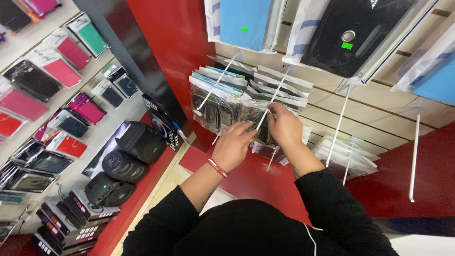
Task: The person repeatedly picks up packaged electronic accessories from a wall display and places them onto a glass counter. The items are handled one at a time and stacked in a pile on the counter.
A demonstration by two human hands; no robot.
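Both my hands reach into a bunch of clear plastic packets [246, 111] with dark items inside, hung on a white wall peg [274, 97]. My left hand [233, 146], with a red band at the wrist, grips the packets from below and the left. My right hand [283, 124] pinches the tops of the packets near the peg. A second bunch of similar packets [213, 102] hangs on the peg to the left.
Larger tablet cases, blue [244, 21] and black [353, 33], hang higher on the slatted wall. Bare white pegs [414, 156] stick out at right. More clear packets [343, 154] hang lower right. Dark speakers [132, 151] and boxed goods sit on shelves at left.
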